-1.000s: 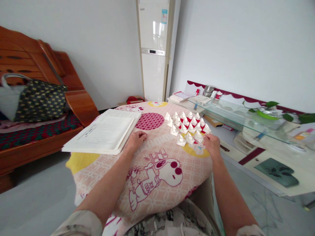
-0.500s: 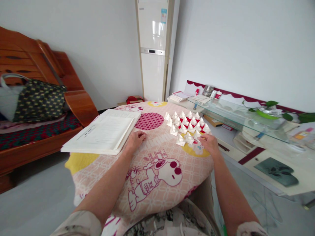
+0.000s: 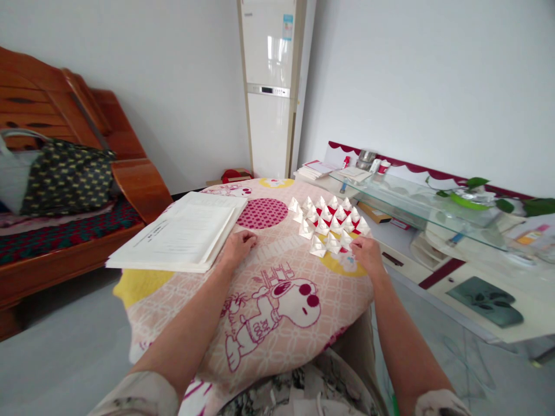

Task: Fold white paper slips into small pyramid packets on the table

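Several folded white paper boats [image 3: 326, 225] stand in slanted rows on the right side of the cloth-covered table [image 3: 277, 254]. My right hand [image 3: 366, 254] is at the near right corner of this group, its fingertips pinched at the edge of the end paper boat [image 3: 346, 240] in the nearest row. My left hand [image 3: 239, 244] rests on the cloth with curled fingers and nothing visible in them. Just left of it lies a stack of white paper [image 3: 182, 231] with print on the top sheet.
A wooden bench [image 3: 143, 179] with a dark patterned bag [image 3: 65, 173] stands at the left. Behind the table is a tall white air conditioner [image 3: 269, 133]. A glass-topped cabinet [image 3: 416, 208] to the right carries papers, cups and a green plant dish [image 3: 472, 199].
The view has shifted very slightly. Both hands keep nearly the same places, and the paper boats and the stack stay as they were.
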The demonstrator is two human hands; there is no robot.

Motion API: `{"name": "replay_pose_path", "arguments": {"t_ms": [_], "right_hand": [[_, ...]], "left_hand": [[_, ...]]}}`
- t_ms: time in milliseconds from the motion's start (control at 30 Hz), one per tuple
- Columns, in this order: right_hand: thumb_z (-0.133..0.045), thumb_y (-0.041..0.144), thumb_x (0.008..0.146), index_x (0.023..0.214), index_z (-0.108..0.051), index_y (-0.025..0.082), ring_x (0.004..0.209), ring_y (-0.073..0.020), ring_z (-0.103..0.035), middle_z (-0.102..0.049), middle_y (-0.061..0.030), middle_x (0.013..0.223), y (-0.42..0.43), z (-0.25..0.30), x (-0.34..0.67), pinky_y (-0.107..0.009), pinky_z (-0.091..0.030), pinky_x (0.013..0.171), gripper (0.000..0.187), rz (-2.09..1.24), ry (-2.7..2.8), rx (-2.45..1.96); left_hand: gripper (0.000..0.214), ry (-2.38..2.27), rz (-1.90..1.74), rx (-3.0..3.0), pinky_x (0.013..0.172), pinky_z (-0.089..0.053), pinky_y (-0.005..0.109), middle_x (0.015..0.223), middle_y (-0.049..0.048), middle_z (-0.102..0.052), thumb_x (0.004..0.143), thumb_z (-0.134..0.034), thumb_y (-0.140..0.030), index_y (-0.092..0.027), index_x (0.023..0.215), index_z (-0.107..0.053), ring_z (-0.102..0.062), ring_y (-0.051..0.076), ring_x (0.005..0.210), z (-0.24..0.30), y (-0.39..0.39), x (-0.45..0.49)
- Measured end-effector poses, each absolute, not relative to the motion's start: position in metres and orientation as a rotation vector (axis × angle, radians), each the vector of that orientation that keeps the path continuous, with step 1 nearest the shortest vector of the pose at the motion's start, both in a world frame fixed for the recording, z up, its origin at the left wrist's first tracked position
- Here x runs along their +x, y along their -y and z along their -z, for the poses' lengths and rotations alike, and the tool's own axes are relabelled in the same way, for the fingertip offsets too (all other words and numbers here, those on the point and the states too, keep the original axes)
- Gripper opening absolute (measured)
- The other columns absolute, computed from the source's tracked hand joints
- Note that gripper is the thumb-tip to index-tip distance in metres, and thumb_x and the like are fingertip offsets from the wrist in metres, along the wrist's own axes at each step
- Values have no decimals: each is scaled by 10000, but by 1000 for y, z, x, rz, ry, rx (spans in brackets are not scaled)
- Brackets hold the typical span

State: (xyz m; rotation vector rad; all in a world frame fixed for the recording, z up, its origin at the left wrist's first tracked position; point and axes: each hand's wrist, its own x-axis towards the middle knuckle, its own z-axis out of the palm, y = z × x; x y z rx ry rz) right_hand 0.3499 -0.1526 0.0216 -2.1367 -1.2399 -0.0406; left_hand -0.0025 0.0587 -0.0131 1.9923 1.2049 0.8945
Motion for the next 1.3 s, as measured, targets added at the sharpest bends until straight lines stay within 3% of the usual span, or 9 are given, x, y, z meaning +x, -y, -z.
{"name": "replay_pose_path", "arguments": {"t_ms": [333,567,1067,1300], "right_hand": [[-507,344,828,686,-687,187,620,-177,-555,-647,-41,627,157,-39,297,-271,-384,608,278,73,1285,-1976],[-526,198,850,656,-645,175,595,-132,-488,-611,-12,622,126,-45,211,-249,-321,603,229,-142,1784,-1775],[-520,130,852,679,-698,157,637,-169,-548,-698,-94,709,32,-27,160,-279,-301,597,250,-147,2112,-1873],[-535,189,846,673,-681,171,649,-166,-577,-672,-49,663,11,1,158,-255,-319,596,227,-371,1946,-1731]], "left_hand": [[219,-1212,-891,1992,630,-437,279,678,27,-693,764,-546,-362,-179,741,-663,-604,176,627,8,-56,-1],[221,-1198,-892,1992,634,-445,276,674,25,-684,776,-548,-362,-179,726,-660,-608,177,640,9,-55,-2],[220,-1305,-991,2022,659,-436,269,685,32,-680,865,-520,-239,-160,729,-673,-600,155,660,2,-39,-2],[195,-1526,-1078,2172,737,-441,264,827,60,-704,891,-514,-189,-167,837,-700,-620,162,758,-13,-42,-19]]}}
